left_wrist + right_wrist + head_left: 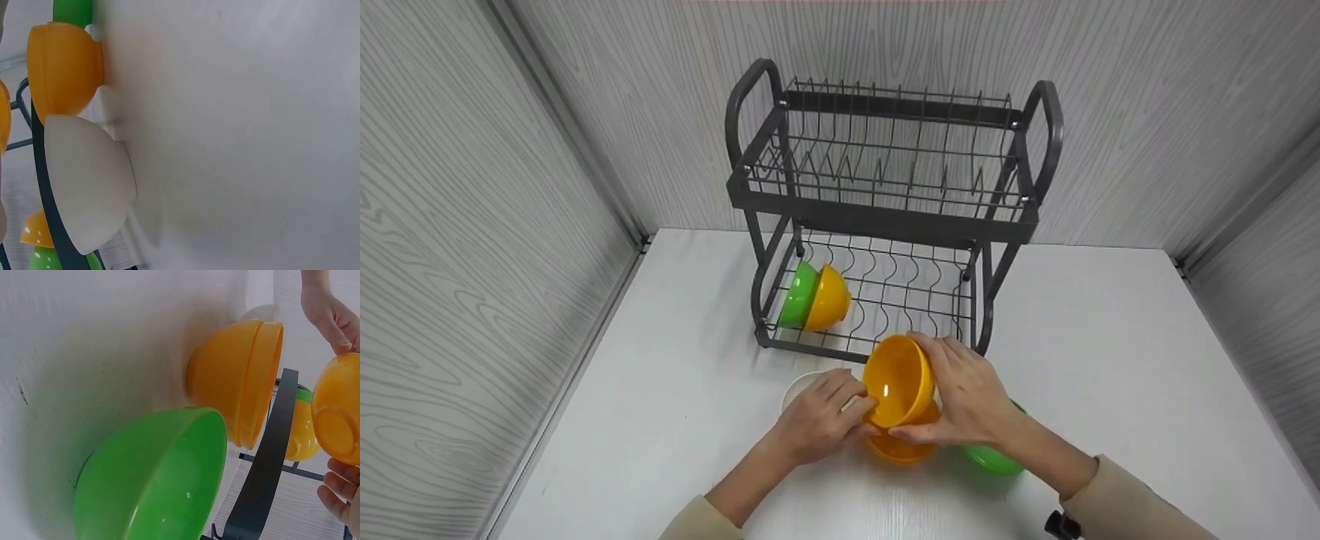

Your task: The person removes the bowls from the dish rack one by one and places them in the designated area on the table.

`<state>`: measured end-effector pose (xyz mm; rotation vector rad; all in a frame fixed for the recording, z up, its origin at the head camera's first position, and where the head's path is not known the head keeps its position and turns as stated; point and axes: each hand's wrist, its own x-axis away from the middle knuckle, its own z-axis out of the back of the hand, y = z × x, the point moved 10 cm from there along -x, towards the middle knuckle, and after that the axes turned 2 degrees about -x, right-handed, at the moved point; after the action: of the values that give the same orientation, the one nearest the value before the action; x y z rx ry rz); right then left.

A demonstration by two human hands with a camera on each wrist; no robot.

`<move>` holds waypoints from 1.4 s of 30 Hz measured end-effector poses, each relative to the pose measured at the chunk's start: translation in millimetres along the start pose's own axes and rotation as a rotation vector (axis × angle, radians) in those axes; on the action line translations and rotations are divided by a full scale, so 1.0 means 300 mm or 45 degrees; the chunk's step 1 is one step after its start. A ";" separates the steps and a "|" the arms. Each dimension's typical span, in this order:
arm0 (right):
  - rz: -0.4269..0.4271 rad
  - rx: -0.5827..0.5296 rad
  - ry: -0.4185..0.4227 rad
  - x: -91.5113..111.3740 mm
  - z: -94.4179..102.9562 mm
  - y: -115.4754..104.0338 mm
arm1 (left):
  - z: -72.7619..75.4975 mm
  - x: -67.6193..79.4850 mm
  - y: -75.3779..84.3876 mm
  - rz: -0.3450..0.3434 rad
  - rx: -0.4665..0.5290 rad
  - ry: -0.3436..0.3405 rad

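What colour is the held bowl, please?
The held bowl is yellow-orange, clearest in the head view.

"What stands on the white table [1117,360]?"
"A dark two-tier rack [885,217] and, nearer, left to right, a white bowl [90,180], an orange bowl [222,377] and a green bowl [129,478]."
"The rack's lower tier [810,351]?"
"A second green bowl [798,298] beside a yellow bowl [829,300], both tilted."

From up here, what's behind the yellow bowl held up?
Peeking out behind the round yellow bowl: a round orange bowl and the dark wire rack. The rest is covered; I can't tell what's inside the orange bowl.
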<state>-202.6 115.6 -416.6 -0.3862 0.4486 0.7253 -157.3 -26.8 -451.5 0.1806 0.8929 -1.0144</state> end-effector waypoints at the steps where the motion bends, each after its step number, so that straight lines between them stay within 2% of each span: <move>1: 0.000 -0.002 -0.001 0.000 0.000 -0.001 | 0.000 -0.002 0.003 -0.009 0.004 -0.003; 7: 0.000 -0.012 -0.004 0.003 -0.006 -0.006 | -0.005 -0.002 0.020 -0.053 -0.003 -0.001; 20: 0.021 -0.018 0.025 0.002 -0.009 -0.013 | -0.012 0.005 0.050 -0.090 0.014 -0.025; 26: -0.011 -0.041 0.000 0.003 -0.013 -0.006 | -0.009 0.004 0.056 -0.118 -0.060 -0.027; 42: -0.043 0.037 -0.113 0.010 -0.028 0.016 | -0.008 0.000 0.055 -0.130 -0.058 -0.053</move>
<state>-206.2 116.6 -426.1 -0.3319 0.3676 0.6996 -145.5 -16.6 -457.1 0.0760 0.8935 -1.0880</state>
